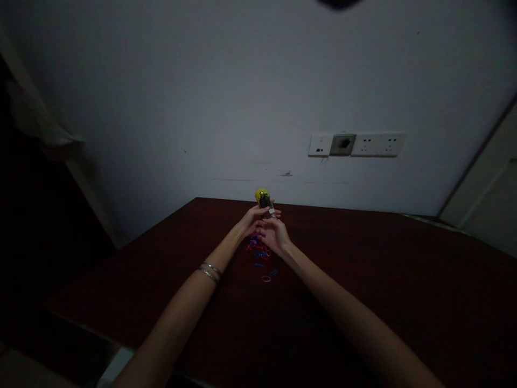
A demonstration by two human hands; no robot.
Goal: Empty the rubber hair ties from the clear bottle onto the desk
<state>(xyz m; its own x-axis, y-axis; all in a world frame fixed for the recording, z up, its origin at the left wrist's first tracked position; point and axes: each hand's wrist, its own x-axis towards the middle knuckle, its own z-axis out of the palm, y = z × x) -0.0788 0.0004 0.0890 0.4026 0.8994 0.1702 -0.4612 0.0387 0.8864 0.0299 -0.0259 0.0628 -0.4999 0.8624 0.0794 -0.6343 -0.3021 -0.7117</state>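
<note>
Near the back of the dark red table, my left hand [251, 219] and my right hand [275, 235] are close together around a small item [265, 200]. The item has a round yellow top, a dark middle and a pale lower part; the dim light hides what it is. My left hand's fingers wrap its left side, and my right hand's fingers close on its lower end. Several small coloured bands [258, 245], red, blue and purple, lie on the table below my hands. A pink band [266, 278] lies nearer to me.
The dark red table [363, 258] reaches back to a grey wall [242, 108]. Wall sockets [377, 144] and a switch plate [320, 145] are above its back right part. A pale cloth or bag [44, 121] hangs at the left.
</note>
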